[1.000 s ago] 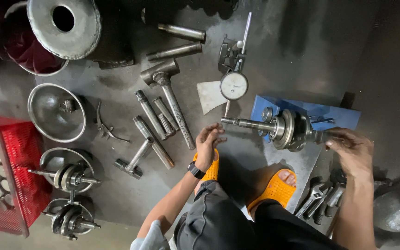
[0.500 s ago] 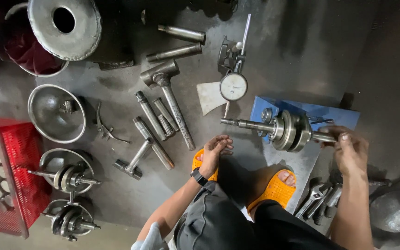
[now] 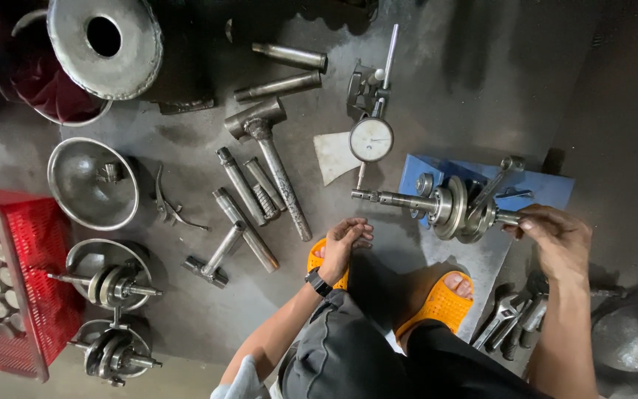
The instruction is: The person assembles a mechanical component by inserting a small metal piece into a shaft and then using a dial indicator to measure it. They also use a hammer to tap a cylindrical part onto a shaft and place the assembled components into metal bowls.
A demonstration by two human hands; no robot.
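- I look straight down at a grey concrete floor strewn with metal parts, and at my own knees and two orange sandals.
- My right hand is at the right; its fingers pinch narrowly around the right shaft end of a crankshaft.
- The crankshaft lies level on a blue stand, its long shaft pointing left and its round webs over the stand's middle.
- My left hand rests on the left orange sandal; its fingers are loosely curled and hold nothing. A black watch sits on that wrist.
- Just above the crankshaft's left tip stands a dial gauge, round with a white face, on a thin upright rod.
- Beside the gauge lies a white, blank scrap of paper.
- Left of my left hand lie a hammer and several steel rods and sleeves.
- At the far left is a red plastic crate of round metal pieces, near two more crankshafts resting in metal bowls.
- Wrenches lie under my right forearm.
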